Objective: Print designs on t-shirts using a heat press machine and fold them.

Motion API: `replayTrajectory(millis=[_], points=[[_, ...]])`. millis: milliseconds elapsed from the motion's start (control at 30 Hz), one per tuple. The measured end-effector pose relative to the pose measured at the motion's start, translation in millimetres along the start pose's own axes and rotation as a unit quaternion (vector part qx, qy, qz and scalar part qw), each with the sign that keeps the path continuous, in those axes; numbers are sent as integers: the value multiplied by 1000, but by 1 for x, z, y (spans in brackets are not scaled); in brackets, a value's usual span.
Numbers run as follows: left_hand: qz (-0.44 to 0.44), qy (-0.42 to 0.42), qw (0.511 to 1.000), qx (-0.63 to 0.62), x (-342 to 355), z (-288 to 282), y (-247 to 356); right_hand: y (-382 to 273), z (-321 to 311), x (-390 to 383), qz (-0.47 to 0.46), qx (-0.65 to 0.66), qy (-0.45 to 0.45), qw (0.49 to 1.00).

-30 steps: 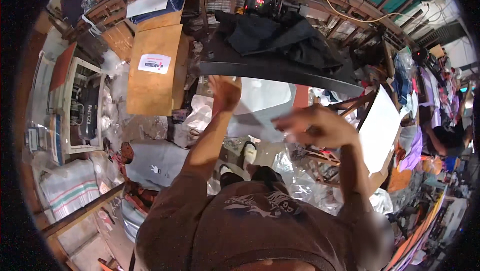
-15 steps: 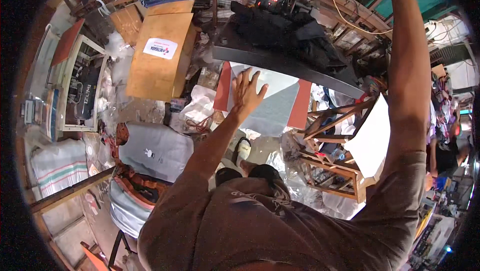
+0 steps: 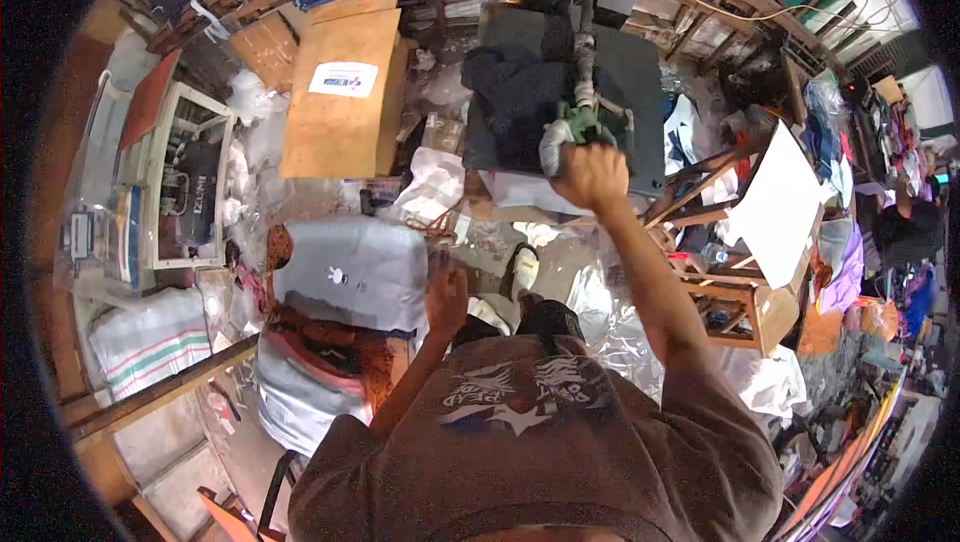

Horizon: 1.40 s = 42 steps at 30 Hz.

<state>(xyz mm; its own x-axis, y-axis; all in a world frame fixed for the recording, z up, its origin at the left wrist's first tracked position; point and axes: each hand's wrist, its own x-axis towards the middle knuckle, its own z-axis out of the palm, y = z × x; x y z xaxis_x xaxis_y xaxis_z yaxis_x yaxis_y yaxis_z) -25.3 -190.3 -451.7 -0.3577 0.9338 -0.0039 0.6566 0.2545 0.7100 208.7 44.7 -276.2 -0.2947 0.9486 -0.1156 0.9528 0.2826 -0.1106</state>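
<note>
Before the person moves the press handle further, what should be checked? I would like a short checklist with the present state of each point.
1. Right hand closed on the green handle of the heat press: ok, the fist wraps its end.
2. Dark garment lying flat on the press plate: not ok, it looks bunched toward the left side.
3. Left hand away from the plate: ok, it hangs low near the grey folded cloth.
4. Cardboard box apart from the plate: ok, it lies to the left with a gap.
5. Whether the press is hot: cannot tell.
</note>
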Motion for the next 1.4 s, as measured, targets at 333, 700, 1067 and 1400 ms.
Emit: replayTrajectory(millis=[333,700,1067,1400], points=[[71,-281,942,-167,-28,19,-113,-4,11,-15,-2,11,94,995],[-139,-299,943,-39,-124,-3,-185,-10,7,-17,24,-10,108,994],[-178,-294,939,19,-163,21,-229,-12,12,-19,6,-53,109,993],[-45,-12,998,-46,-89,-44,-104,-13,20,-16,-5,-70,133,989]])
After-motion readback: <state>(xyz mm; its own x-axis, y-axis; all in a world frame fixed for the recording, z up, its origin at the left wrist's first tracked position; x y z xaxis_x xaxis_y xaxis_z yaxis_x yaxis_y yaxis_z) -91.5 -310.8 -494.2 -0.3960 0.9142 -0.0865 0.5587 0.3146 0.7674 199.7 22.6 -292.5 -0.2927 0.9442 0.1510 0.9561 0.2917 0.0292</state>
